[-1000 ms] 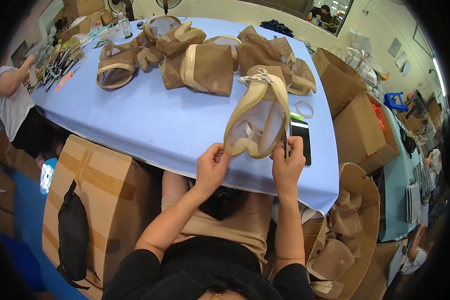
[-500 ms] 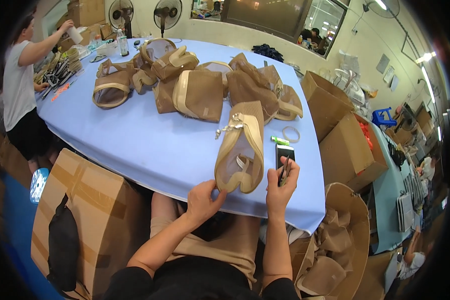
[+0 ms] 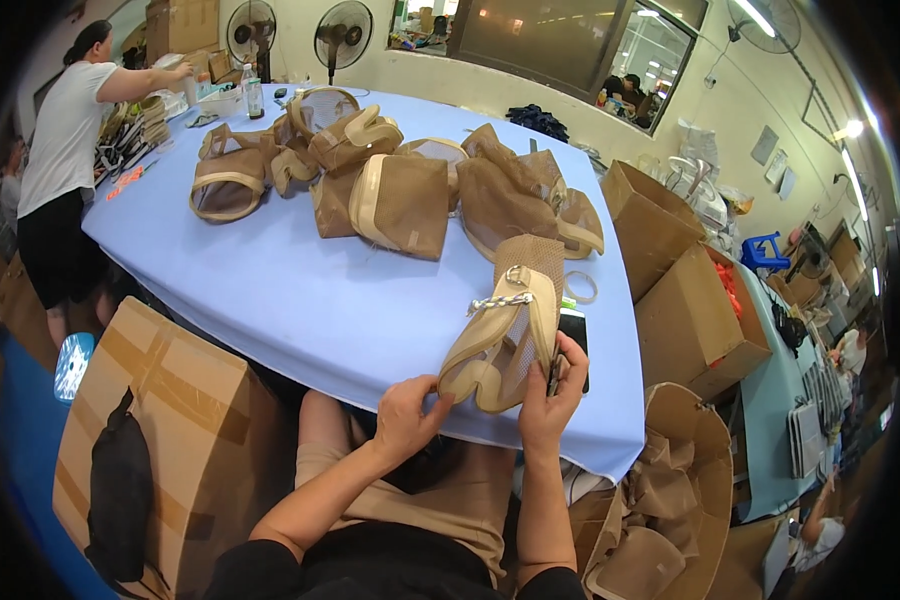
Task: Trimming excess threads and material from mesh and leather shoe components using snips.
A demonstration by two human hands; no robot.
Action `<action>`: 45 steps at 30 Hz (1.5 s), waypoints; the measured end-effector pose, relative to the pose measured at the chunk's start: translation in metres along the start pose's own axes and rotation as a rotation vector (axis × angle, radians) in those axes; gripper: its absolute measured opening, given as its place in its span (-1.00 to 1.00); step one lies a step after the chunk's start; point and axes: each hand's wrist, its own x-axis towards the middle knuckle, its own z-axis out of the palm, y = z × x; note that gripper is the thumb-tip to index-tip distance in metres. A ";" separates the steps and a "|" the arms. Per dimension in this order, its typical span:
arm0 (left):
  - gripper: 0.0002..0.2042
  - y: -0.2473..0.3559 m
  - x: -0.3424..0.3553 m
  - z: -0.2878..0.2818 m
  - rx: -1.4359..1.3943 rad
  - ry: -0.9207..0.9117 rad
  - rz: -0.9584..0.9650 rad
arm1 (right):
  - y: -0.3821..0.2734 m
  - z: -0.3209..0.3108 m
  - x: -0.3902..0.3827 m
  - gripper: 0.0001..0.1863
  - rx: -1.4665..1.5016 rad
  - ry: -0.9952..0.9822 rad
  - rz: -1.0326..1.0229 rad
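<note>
A tan mesh bag [image 3: 519,328] with beige binding lies at the table's near edge, its open mouth toward me. A metal ring and a twisted pale cord [image 3: 500,302] sit on its upper part. My left hand [image 3: 410,418] pinches the near left corner of the binding between thumb and fingers. In my right hand [image 3: 552,402], closed at the bag's right edge, is a dark pair of thread snips [image 3: 555,374]; its blades are partly hidden. A dark phone [image 3: 574,330] lies beyond that hand, partly covered by the bag.
Several similar mesh bags [image 3: 400,205] are heaped across the far side of the blue table [image 3: 300,300]. A tape-like ring [image 3: 581,289] lies to the right. An open carton [image 3: 715,440] with more bags stands at lower right, a closed carton [image 3: 160,420] at left. Another person [image 3: 65,150] stands far left.
The bag has swung to the right and its cord now lies across it. My right hand, with the snips, has come against its right edge. The person at left has shifted right.
</note>
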 end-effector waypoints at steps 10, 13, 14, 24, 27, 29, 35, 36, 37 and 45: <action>-0.49 -0.007 0.005 0.022 -0.731 0.003 -0.416 | -0.013 0.012 -0.001 -0.60 0.127 0.044 -0.033; -0.52 -0.006 0.007 0.024 -1.191 0.041 -0.680 | -0.016 0.013 -0.005 -0.59 0.099 0.014 0.022; -0.54 -0.002 0.008 0.024 -1.287 0.051 -0.682 | -0.016 0.015 -0.005 -0.62 0.117 0.019 -0.010; -0.53 -0.002 -0.001 0.025 -1.297 -0.046 -0.669 | -0.027 0.015 0.017 -0.74 -0.221 -0.053 -0.134; -0.52 0.002 -0.001 0.018 -1.358 -0.103 -0.682 | -0.019 0.014 0.030 -0.74 -0.305 -0.060 -0.141; -0.52 0.004 -0.001 0.014 -1.424 -0.117 -0.665 | -0.011 0.011 0.034 -0.71 -0.387 -0.074 -0.169; -0.56 0.014 0.004 0.000 -1.631 -0.110 -0.614 | 0.019 0.005 0.028 -0.80 -0.592 -0.187 0.047; -0.59 0.013 0.005 -0.004 -1.659 -0.102 -0.586 | 0.022 0.006 0.026 -0.80 -0.557 -0.196 0.073; -0.59 0.011 0.008 -0.007 -1.656 -0.100 -0.586 | 0.026 0.008 0.023 -0.80 -0.521 -0.205 0.097; -0.63 0.023 0.045 -0.016 -1.728 0.400 -1.059 | 0.062 0.013 -0.018 -0.66 -0.275 -0.203 0.267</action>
